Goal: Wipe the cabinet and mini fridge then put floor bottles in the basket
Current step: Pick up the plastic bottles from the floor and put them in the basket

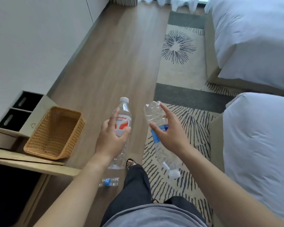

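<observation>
**Inspector:** Head view, looking down. Report the bottles and their orientation.

**Assistant:** Left hand [112, 138] grasps the red-label bottle [122, 128] around its middle, thumb on one side and fingers on the other. Long axis runs near vertical in the frame, white cap pointing away from the person, base toward the feet. It is held above the wood floor [105, 71], to the right of the wicker basket [56, 133].

**Inspector:** Right side?

**Assistant:** Right hand [169, 131] grips the blue-label bottle [156, 128] at its label band, with the index finger stretched along the body. That bottle is crushed and inverted: base pointing away, white cap toward the person, axis tilted slightly rightward at the near end. It hangs over the edge of the patterned rug [182, 51].

**Inspector:** Legible writing?

**Assistant:** Red lettering on the left-hand bottle reads "ahaha"; the first letter is covered by a finger. Small print beneath is too fine to read. The blue label's text cannot be made out.

**Inspector:** Anything else from the task?

**Assistant:** A small bottle with a blue label [109, 181] lies on its side on the floor beside the person's leg, axis roughly left to right. The basket sits tilted on the wooden cabinet top [31, 163], with nothing visible inside. Two white beds [259, 136] stand at right.
</observation>
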A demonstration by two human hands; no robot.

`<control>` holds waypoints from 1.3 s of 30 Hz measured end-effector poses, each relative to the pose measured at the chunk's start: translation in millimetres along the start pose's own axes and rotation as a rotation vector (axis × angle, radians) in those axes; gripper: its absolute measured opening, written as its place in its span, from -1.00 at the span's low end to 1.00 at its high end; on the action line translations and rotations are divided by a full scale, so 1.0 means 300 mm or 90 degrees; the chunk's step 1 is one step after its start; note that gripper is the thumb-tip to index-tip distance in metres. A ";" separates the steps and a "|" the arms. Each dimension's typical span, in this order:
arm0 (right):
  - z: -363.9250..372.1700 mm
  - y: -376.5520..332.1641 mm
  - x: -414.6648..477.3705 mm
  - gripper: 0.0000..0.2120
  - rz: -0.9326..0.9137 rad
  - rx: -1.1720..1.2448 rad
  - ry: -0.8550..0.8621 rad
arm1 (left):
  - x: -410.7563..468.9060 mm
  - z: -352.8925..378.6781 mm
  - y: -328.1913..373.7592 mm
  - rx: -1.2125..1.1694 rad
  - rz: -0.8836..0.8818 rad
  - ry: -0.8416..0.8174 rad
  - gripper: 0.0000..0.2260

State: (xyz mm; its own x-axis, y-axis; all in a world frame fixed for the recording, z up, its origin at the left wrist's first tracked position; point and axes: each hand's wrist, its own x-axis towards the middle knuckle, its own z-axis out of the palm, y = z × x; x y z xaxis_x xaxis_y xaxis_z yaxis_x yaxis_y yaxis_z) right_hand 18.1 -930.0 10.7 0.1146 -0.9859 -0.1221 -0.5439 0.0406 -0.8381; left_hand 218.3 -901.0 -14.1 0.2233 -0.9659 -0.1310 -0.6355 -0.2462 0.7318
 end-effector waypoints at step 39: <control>1.286 -0.926 1.525 -0.35 -0.315 -0.099 -0.673 | 0.974 -0.844 -0.545 -0.125 -0.583 0.518 -0.39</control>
State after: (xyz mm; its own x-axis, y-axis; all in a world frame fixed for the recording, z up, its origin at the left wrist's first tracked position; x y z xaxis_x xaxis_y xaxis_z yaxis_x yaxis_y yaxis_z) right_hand 542.3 -1329.6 -17.5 0.9344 -0.2608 -0.2425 -0.3334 -0.4012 -0.8531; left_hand 574.7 -1122.7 -2.8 0.9646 -0.0976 -0.2449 0.1016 -0.7196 0.6869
